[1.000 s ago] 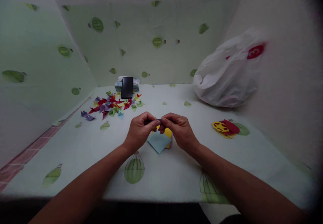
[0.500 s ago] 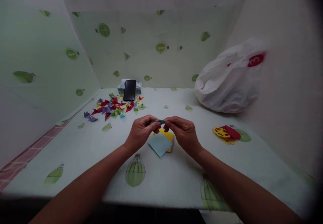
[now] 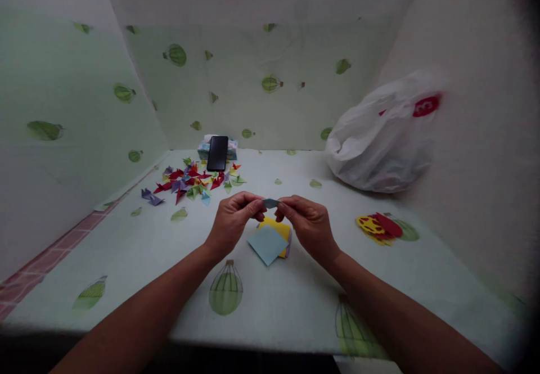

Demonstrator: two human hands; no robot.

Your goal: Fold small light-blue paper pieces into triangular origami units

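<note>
A small folded piece of blue-grey paper [image 3: 271,203] is stretched between my two hands, above the table. My left hand [image 3: 232,216] pinches its left end between thumb and forefinger. At the other end, my right hand [image 3: 307,220] grips it the same way. Fingertips cover both ends of the paper. Just below the hands lies a light blue paper square [image 3: 267,245], turned cornerwise on top of a yellow sheet [image 3: 283,229]. A purple edge of paper shows beneath the yellow one.
Many folded paper cranes [image 3: 189,180] in mixed colours lie at the back left. Behind them a black phone [image 3: 217,153] leans on a tissue box [image 3: 204,149]. A white plastic bag [image 3: 379,143] stands back right, with red and yellow cut-outs [image 3: 379,228] in front.
The folded paper has tilted, so more of its flat face shows between my fingers. Both hands keep their pinch in nearly the same place. The view has shifted slightly.
</note>
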